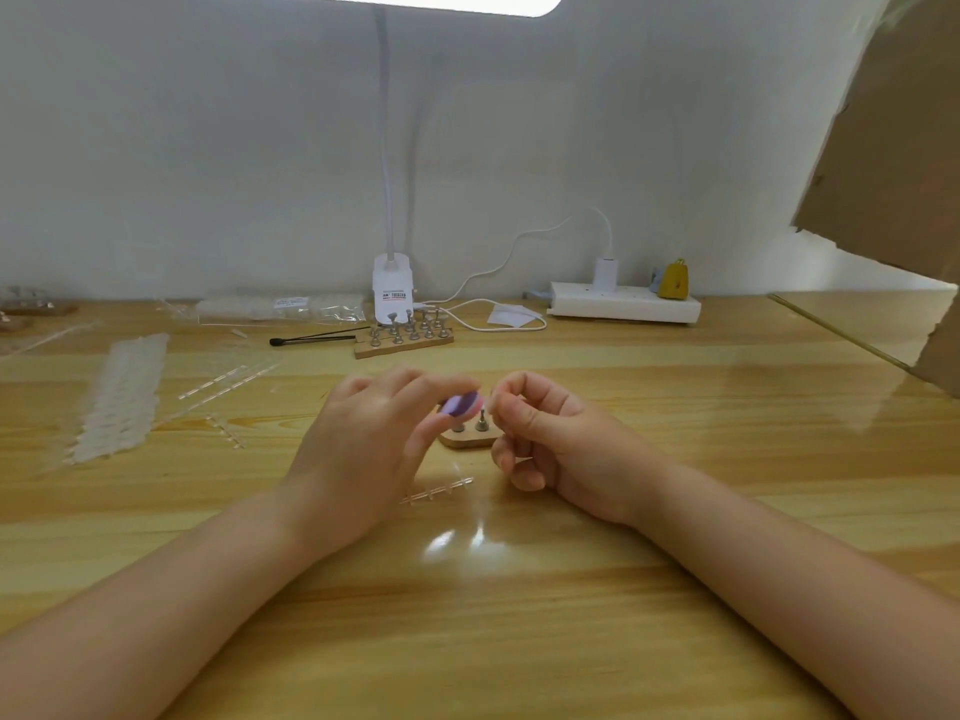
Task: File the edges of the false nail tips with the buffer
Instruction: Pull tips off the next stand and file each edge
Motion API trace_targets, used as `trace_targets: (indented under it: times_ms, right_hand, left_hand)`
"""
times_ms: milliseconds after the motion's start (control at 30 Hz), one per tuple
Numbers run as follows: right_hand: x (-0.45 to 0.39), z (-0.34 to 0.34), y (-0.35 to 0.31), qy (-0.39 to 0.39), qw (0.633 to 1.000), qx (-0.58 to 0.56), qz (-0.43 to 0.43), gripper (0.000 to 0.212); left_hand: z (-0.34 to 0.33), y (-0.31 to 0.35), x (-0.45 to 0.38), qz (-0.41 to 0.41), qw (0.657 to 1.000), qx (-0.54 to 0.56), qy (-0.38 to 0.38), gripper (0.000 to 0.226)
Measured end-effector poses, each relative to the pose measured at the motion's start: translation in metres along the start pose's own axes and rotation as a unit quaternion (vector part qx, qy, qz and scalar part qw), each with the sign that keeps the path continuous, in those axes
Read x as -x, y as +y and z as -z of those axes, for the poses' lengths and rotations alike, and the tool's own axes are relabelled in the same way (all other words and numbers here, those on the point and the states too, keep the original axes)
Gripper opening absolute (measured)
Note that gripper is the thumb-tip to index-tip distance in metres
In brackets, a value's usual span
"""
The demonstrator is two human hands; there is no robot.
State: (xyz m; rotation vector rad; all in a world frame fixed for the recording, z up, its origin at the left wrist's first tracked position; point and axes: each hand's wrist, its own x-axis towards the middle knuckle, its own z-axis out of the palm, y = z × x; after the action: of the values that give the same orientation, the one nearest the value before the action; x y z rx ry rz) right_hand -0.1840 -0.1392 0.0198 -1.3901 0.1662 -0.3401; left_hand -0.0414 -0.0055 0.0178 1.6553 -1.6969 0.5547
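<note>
Buffer [460,404], purple, pinched in my left hand [363,449] above small wooden stand [467,438] at desk [519,615] centre. My right hand [545,439] pinches something at fingertips; nail tip too small to confirm. Second stand [405,339] near lamp base [393,288].

A pale grey-white wall [208,148] runs behind a glossy light wooden bench [519,605], whose grain lies left to right. A bright lamp panel [431,1] hangs at the top edge on a white gooseneck [385,148] that rises from a clip base [393,288] at the back of the bench. Its glare shows as a white patch on the wood. A white power strip [623,301] lies against the wall to the right, with a white cable [519,241] looping from its plug. Brown cardboard [893,148] leans in at upper right.
</note>
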Motion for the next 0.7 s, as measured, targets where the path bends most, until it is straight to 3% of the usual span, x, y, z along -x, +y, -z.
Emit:
trace_targets:
  times_ms: [133, 267, 367, 600, 700]
  right_hand:
    - [0.0, -0.002, 0.001, 0.009, 1.0, 0.029, -0.002, 0.011]
    - [0.0, -0.001, -0.001, 0.018, 1.0, -0.003, -0.007, 0.008]
    - [0.0, -0.002, -0.003, 0.016, 1.0, -0.006, -0.01, 0.01]
    - [-0.002, -0.002, 0.005, 0.025, 1.0, 0.017, 0.008, 0.009]
    - [-0.002, -0.001, 0.006, 0.013, 1.0, 0.017, 0.019, 0.012]
  left_hand:
    - [-0.002, 0.004, -0.002, -0.002, 0.997, 0.069, 0.021, 0.028]
    - [-0.003, -0.003, 0.0, 0.042, 0.998, -0.016, -0.036, 0.028]
    - [-0.003, -0.001, 0.0, 0.06, 0.998, -0.026, 0.0, 0.027]
    - [0.001, 0.006, 0.0, 0.014, 0.995, 0.071, 0.064, 0.025]
    - [-0.002, 0.01, 0.002, -0.031, 0.999, 0.002, 0.034, 0.026]
